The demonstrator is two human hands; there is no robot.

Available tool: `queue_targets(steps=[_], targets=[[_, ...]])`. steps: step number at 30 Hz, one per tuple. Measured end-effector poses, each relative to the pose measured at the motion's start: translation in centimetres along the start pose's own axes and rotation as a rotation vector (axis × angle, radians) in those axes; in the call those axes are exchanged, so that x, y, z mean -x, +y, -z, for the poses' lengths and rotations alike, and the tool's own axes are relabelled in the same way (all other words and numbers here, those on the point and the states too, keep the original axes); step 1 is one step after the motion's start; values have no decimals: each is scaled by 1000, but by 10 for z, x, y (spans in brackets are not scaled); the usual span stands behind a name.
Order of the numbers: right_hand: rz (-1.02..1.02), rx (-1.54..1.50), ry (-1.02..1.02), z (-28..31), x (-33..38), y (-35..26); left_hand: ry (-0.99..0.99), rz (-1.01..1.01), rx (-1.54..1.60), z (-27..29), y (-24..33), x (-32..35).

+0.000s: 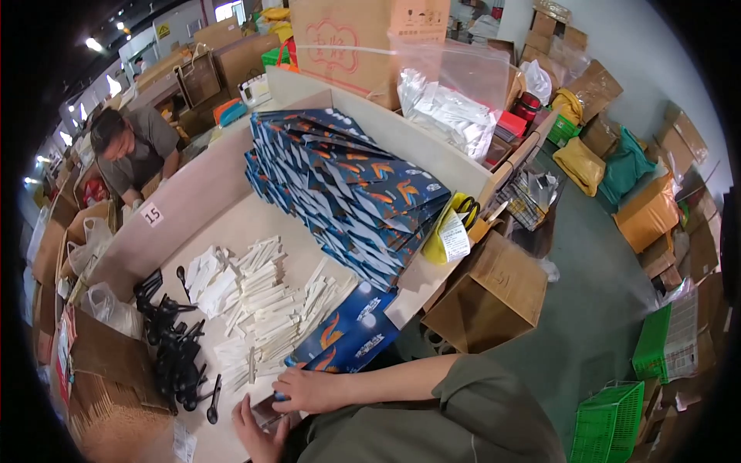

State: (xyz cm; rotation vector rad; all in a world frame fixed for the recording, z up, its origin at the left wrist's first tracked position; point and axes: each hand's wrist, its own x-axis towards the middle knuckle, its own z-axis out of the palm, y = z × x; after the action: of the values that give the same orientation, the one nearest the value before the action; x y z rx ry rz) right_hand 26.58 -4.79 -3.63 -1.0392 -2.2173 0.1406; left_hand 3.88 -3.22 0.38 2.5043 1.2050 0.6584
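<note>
My right hand (305,390) rests at the table's front edge, its fingers bent over the near end of something brownish that I cannot make out. Just below it, my left hand (262,436) has fingers and thumb apart, turned toward the right. Beside my right hand lie flat blue printed packets (351,328) with an orange pattern. White paper-wrapped sticks (270,309) are heaped loosely beyond both hands. To their left is a pile of black plastic spoons (177,359), with one single spoon (214,401) nearest my left hand.
A large leaning stack of blue packets (347,185) fills the table's far side. Low boards (185,185) wall the table. A yellow pouch (444,239) with scissors hangs at right above an open carton (490,293). Another person (135,147) works at far left. Green crates (606,424) stand lower right.
</note>
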Motion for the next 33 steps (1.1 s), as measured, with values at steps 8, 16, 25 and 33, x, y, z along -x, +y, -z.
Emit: queue_targets(steps=[8, 16, 25, 33], targets=[[199, 71, -90, 154, -117, 20, 287, 13, -76, 36, 7, -51], [95, 138, -189, 180, -57, 98, -518, 434, 842, -15, 12, -20], [32, -88, -326, 53, 3, 54, -615, 450, 1090, -31, 39, -28], [-655, 60, -479, 38, -11, 24, -121, 453, 54, -15, 13, -2]])
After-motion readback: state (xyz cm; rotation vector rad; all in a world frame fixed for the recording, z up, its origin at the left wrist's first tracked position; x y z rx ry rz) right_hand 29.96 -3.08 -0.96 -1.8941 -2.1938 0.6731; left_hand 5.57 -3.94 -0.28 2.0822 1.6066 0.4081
